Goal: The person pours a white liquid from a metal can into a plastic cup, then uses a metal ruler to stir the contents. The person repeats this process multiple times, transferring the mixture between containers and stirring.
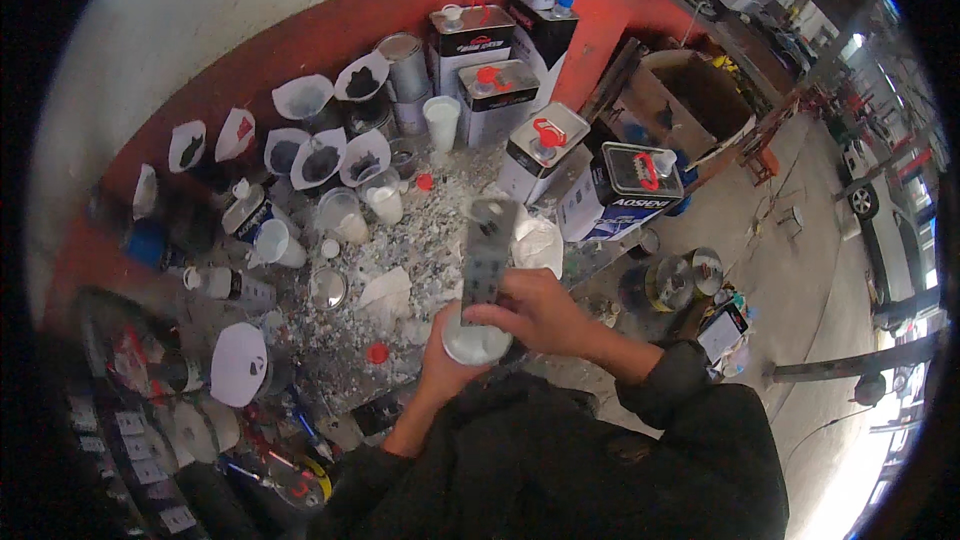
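Note:
My left hand is wrapped round a plastic cup with white, paint-like liquid in it, close in front of my body. In my right hand is a flat grey mixing stick with dark marks along it. Its lower end dips into the cup, and its upper end rises over the bench. Beyond my right hand lies a crumpled white sheet or filter, partly hidden by the stick and fingers. A red cap lies on the bench left of the cup.
Paint-spattered bench holds used cups, tins with white paper filters, and a round metal lid. Rectangular solvent cans stand at the back and right. Round tins stand on the floor at right.

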`<action>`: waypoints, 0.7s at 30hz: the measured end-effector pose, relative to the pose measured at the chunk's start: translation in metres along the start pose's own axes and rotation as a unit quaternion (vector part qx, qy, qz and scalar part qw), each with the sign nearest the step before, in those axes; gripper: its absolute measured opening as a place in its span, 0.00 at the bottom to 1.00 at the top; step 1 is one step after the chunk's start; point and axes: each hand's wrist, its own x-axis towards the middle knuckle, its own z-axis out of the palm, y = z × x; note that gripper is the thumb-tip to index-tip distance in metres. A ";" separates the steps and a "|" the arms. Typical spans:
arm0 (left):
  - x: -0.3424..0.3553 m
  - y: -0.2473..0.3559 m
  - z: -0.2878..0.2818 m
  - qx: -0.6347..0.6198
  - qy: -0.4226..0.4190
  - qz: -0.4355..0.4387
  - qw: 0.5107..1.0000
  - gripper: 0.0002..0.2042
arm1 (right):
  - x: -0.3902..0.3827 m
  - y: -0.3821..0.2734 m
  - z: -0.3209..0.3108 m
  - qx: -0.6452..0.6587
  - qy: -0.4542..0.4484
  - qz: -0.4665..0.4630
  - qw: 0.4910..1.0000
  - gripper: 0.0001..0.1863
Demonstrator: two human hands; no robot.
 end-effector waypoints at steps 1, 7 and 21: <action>-0.001 0.009 0.000 -0.027 -0.022 -0.010 0.999 0.45 | 0.006 0.002 -0.005 0.062 0.001 0.024 0.998 0.16; -0.015 0.008 -0.015 -0.100 -0.007 -0.029 0.995 0.43 | 0.020 0.064 -0.038 0.069 0.059 0.068 0.994 0.23; -0.087 0.006 -0.026 0.041 0.317 0.004 0.948 0.47 | 0.167 0.295 -0.186 -0.605 -0.223 -0.139 0.751 0.66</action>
